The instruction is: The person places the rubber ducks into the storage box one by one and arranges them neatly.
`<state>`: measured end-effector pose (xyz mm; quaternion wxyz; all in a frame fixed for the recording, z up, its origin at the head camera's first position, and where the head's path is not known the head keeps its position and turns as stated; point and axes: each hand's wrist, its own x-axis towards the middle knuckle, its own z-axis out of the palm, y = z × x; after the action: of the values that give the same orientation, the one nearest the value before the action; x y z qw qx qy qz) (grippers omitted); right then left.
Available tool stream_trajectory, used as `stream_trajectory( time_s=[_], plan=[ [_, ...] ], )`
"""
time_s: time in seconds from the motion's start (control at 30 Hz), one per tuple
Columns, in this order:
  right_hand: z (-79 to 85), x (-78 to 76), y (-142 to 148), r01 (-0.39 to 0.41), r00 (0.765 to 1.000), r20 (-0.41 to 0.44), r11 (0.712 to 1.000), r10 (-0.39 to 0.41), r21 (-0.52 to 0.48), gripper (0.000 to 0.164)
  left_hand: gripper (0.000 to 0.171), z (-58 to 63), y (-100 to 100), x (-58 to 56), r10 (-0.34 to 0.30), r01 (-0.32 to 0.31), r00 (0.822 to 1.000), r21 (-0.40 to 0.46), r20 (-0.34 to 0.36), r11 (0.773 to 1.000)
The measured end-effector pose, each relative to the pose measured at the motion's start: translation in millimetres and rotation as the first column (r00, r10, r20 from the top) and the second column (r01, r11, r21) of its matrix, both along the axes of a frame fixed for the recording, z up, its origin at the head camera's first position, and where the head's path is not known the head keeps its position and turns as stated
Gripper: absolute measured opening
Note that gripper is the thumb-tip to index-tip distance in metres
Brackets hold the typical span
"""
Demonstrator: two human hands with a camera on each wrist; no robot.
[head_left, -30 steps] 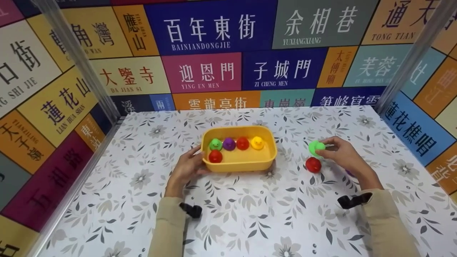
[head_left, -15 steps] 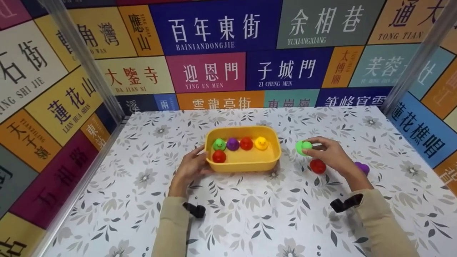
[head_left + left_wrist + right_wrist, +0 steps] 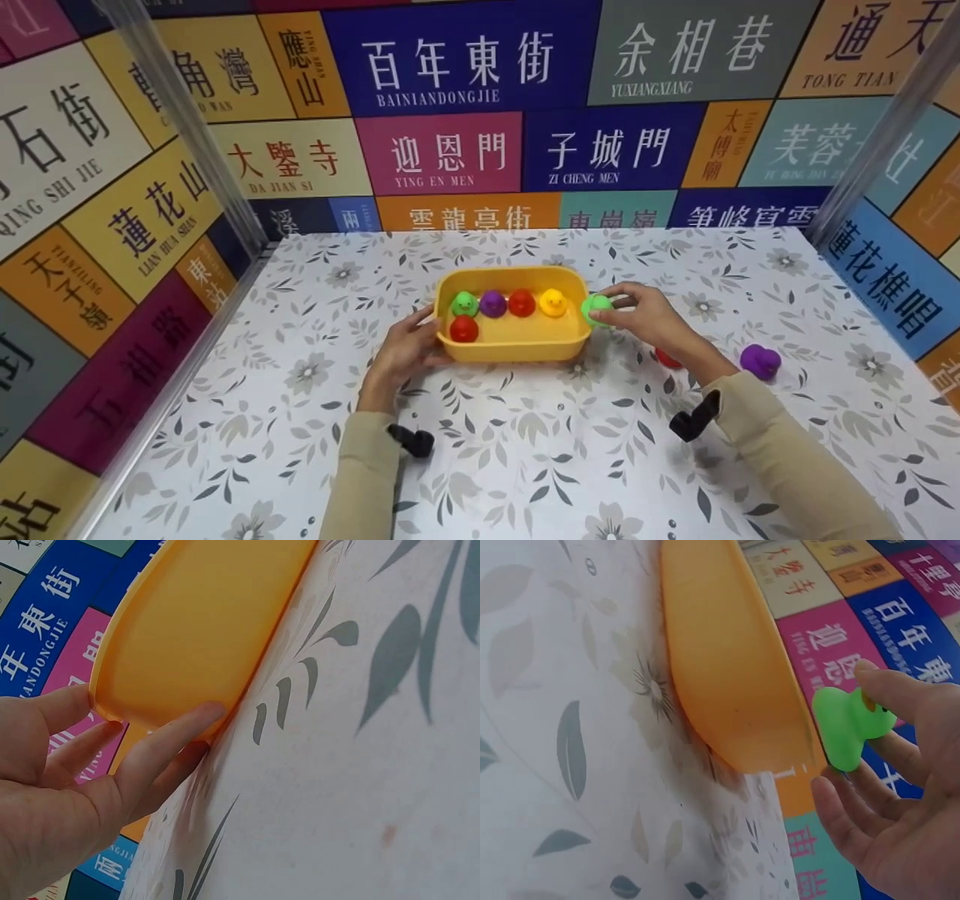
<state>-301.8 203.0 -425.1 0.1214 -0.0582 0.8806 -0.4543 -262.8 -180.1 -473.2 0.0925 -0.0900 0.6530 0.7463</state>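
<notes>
Boxed 5 toys (image 3: pixel 493 304), centre; touching yellow box (image 3: pixel 517 352) with spread left hand (image 3: pixel 403 352); pinching green duck (image 3: pixel 596 310), right hand (image 3: pixel 646 310); leaving purple duck (image 3: pixel 759 362), apparently red duck (image 3: pixel 667 360), mid-right.

right hand (image 3: pixel 919 802) is pinching green toy duck (image 3: pixel 844 727), thumb (image 3: pixel 889 686) pressing at its head, other fingers (image 3: pixel 845 825) spreading below; orange beak (image 3: pixel 868 700) is showing next to the thumb; duck is hanging just beside the rim of yellow tub (image 3: pixel 727 652), contact not showing clearly; tub is standing on white leaf-print tabletop (image 3: pixel 536 727); coloured sign wall (image 3: pixel 832 637) is filling the background
</notes>
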Motion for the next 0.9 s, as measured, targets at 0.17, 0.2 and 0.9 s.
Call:
stream_trajectory(
  time_s=[0.17,0.2,0.9],
  plan=[
    [3.0,-6.7,-17.1,-0.014,1.000,-0.009,0.999,0.014,0.039,0.066,0.054,0.0,-0.2,0.0,0.006,-0.006,1.000,0.002,-0.004,1.000],
    [3.4,-7.8,-19.8,-0.012,1.000,-0.017,0.999,0.012,0.049,0.065,0.054,0.0,-0.5,0.1,0.008,-0.008,1.000,0.002,-0.004,1.000],
    [6.8,-20.3,-79.2,-0.047,0.998,0.047,0.992,0.052,-0.115,0.051,0.053,-1.1,-0.3,-0.8,0.009,-0.009,1.000,-0.005,0.005,1.000]
  ],
)
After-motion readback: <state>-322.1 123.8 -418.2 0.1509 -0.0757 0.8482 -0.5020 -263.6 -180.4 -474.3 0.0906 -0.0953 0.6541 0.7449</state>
